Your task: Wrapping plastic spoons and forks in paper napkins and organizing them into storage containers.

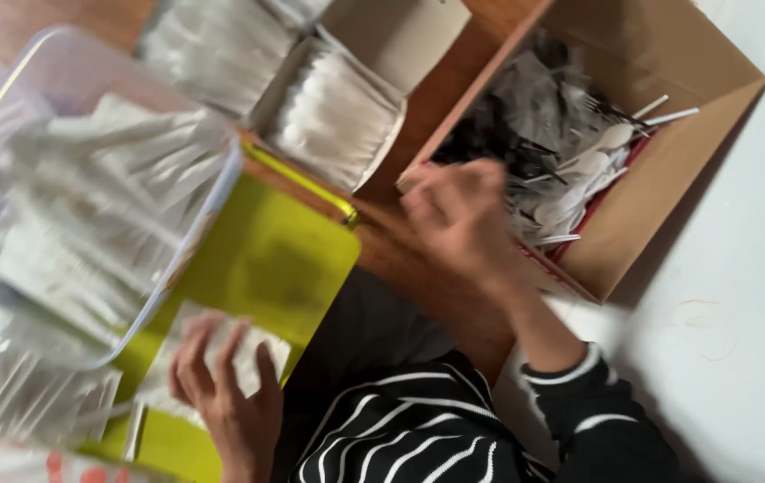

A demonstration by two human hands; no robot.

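Left hand (221, 385): our fingers are spread and curled over a white wrapped packet (239, 353) lying on the yellow-green tray (275, 259).
Right hand (454, 215): blurred; we cannot tell its finger spacing. It hovers at the cardboard box (669, 179) of loose cutlery (570, 152), forearm angled up.

**Colours on the table**

The tray (275, 259) is lime green. The cardboard box (669, 179) is brown, holding black and white cutlery (570, 170). The sleeve (597, 420) is black with white stripes. The tub (87, 206) is clear, its packets (96, 188) white. The table (418, 268) is reddish-brown wood.
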